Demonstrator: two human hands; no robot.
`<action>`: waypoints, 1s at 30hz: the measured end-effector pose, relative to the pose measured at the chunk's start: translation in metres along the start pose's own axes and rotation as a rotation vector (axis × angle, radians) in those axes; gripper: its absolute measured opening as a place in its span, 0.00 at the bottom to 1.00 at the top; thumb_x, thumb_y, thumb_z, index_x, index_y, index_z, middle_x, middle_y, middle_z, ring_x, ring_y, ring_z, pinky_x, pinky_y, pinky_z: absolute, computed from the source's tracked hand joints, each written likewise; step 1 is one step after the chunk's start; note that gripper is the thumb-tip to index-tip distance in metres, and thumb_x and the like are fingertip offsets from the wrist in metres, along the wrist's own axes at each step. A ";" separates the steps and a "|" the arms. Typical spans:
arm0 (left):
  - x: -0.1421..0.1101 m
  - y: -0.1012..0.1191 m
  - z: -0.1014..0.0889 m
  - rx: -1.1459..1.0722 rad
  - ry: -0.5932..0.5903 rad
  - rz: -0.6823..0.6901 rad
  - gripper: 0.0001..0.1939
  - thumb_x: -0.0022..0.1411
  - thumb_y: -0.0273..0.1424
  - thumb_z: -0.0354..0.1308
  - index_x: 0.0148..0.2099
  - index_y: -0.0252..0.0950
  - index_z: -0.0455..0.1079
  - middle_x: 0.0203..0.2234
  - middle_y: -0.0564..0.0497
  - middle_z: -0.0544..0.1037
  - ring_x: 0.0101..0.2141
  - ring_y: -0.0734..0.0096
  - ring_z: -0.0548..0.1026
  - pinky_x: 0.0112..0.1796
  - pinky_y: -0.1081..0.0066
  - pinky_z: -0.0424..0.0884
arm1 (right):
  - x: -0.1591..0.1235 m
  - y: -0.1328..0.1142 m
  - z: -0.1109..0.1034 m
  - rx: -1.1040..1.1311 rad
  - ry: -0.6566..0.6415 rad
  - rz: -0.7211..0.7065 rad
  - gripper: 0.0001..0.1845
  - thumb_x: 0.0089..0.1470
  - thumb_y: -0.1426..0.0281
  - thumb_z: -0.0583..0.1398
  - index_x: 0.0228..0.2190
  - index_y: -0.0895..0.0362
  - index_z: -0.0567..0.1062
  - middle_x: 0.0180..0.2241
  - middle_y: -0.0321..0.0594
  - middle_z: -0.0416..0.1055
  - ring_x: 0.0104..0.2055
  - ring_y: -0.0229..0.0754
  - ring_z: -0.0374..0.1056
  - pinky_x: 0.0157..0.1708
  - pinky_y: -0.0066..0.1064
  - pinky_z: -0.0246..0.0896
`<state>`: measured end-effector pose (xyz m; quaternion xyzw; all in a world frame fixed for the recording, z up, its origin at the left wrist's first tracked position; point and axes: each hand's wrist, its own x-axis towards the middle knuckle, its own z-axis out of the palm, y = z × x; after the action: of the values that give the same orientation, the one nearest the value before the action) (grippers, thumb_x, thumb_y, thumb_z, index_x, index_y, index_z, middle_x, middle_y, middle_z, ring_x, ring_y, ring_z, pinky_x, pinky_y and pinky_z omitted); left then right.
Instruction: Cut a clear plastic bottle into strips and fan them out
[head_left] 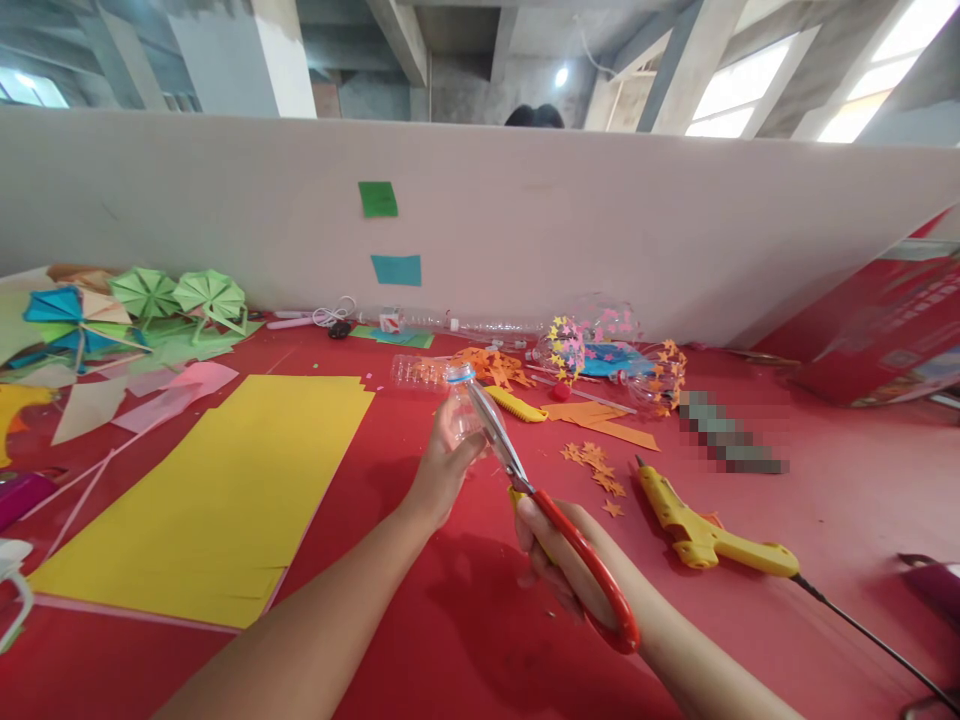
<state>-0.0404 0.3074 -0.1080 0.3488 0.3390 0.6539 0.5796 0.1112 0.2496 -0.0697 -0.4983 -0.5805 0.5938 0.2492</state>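
My left hand [444,460] is wrapped round a clear plastic bottle piece [463,412] with a blue ring at its neck [460,373]. In my right hand [555,545] are scissors [581,550] with red handles, their metal blades [501,440] pointing up and left against the bottle piece. Whether the blades are cutting into the plastic cannot be made out. Just beyond my hands lies a yellow utility knife [517,404]. Orange paper stars [589,458] are scattered to the right of the scissors.
A yellow glue gun [705,530] with a cord lies at right. Yellow paper sheets [217,480] cover the left side. Clear bottles [499,328] and star-decorated plastic pieces [656,377] line the back, below a white partition [600,210]. Green paper fans [210,295] stand back left.
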 end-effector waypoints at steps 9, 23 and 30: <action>0.002 0.000 -0.001 0.026 -0.014 0.012 0.39 0.45 0.40 0.69 0.58 0.44 0.60 0.49 0.43 0.71 0.47 0.56 0.72 0.47 0.59 0.67 | 0.001 0.003 0.001 -0.049 0.018 0.017 0.29 0.50 0.41 0.52 0.20 0.53 0.57 0.06 0.21 0.50 0.07 0.29 0.48 0.22 0.30 0.64; 0.007 0.014 -0.004 -0.137 0.112 -0.043 0.27 0.51 0.33 0.64 0.53 0.45 0.63 0.41 0.50 0.73 0.43 0.64 0.73 0.47 0.59 0.67 | 0.005 0.004 -0.007 -0.009 -0.082 0.021 0.31 0.46 0.39 0.53 0.21 0.55 0.62 0.06 0.21 0.50 0.08 0.29 0.49 0.28 0.33 0.69; 0.012 0.017 -0.011 -0.273 0.081 -0.123 0.19 0.53 0.40 0.62 0.45 0.39 0.67 0.37 0.47 0.75 0.42 0.63 0.73 0.48 0.60 0.66 | 0.011 0.007 -0.014 -0.047 0.055 0.033 0.28 0.49 0.41 0.54 0.22 0.54 0.61 0.07 0.21 0.50 0.08 0.28 0.48 0.26 0.31 0.67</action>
<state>-0.0597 0.3171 -0.0983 0.2186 0.2911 0.6706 0.6463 0.1214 0.2646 -0.0772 -0.5294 -0.5790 0.5703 0.2436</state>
